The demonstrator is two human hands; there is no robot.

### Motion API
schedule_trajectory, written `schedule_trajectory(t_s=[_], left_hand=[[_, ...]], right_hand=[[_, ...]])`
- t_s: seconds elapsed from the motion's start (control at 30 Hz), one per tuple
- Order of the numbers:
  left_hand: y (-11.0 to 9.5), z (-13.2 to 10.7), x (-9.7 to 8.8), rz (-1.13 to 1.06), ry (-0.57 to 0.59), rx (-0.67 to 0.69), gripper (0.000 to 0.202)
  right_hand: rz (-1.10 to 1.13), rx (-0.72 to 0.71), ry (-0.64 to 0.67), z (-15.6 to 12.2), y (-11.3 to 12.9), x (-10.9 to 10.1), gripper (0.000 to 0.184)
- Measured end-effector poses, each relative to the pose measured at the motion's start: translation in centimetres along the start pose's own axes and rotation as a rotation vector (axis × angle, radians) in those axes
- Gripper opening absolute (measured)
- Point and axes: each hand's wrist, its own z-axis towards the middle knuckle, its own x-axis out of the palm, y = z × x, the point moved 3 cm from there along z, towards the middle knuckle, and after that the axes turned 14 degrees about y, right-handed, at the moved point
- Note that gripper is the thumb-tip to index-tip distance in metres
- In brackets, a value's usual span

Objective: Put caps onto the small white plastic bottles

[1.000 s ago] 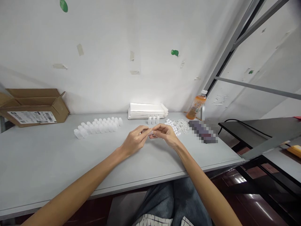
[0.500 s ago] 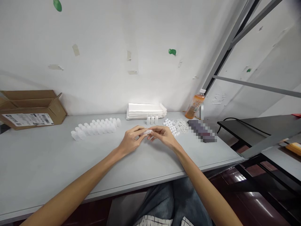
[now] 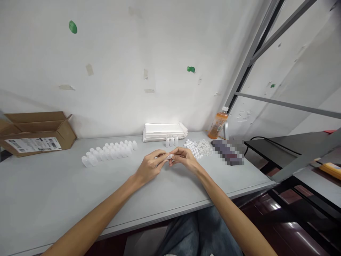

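Note:
Between my two hands, just above the table, is a small translucent white plastic bottle [image 3: 169, 156], mostly covered by fingers. My left hand [image 3: 150, 165] is closed around its body, thumb and fingers pinching from the left. From the right, my right hand [image 3: 186, 159] pinches the bottle's other end, where the fingers hide the detail. Just beyond the hands stand 3 small white bottles with pointed tops [image 3: 172, 142]. Right of them lie a cluster of small white caps [image 3: 193, 148] and a heap of thin white loops [image 3: 204, 147].
Rows of translucent bottles [image 3: 109, 152] stand at the left, near an open cardboard box [image 3: 39, 133]. A stack of white sheets or trays [image 3: 165, 132] lies against the wall. An orange drink bottle [image 3: 218, 123] and a blurred dark object [image 3: 228, 153] are at the right.
The view has tilted up slightly, so everything sits lower in the picture. Both hands stay together on the small bottle, with the right fingers slightly shifted at its end.

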Motion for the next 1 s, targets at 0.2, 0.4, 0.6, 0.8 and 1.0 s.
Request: schedule_trajectory(t_s=[0.2, 0.4, 0.6, 0.8, 1.0], left_hand=[[-0.4, -0.1, -0.2, 0.108, 0.039, 0.076, 0.031], [-0.3, 0.5, -0.7, 0.100, 0.039, 0.046, 0.033], [1.1, 0.5, -0.6, -0.135, 0.066, -0.283, 0.026], [2.3, -0.1, 0.3, -0.265, 0.207, -0.448, 0.034], [2.4, -0.1, -0.2, -0.289, 0.152, -0.388, 0.031]], right_hand=[[0.039, 0.012, -0.006, -0.1, -0.4, -0.2, 0.027], [0.051, -0.043, -0.089, 0.2, -0.2, 0.1, 0.024], [-0.043, -0.109, -0.185, 0.5, 0.3, 0.5, 0.028], [-0.181, -0.056, -0.208, 0.6, -0.6, 0.3, 0.031], [-0.277, 0.004, -0.115, 0.5, -1.2, 0.3, 0.038]])
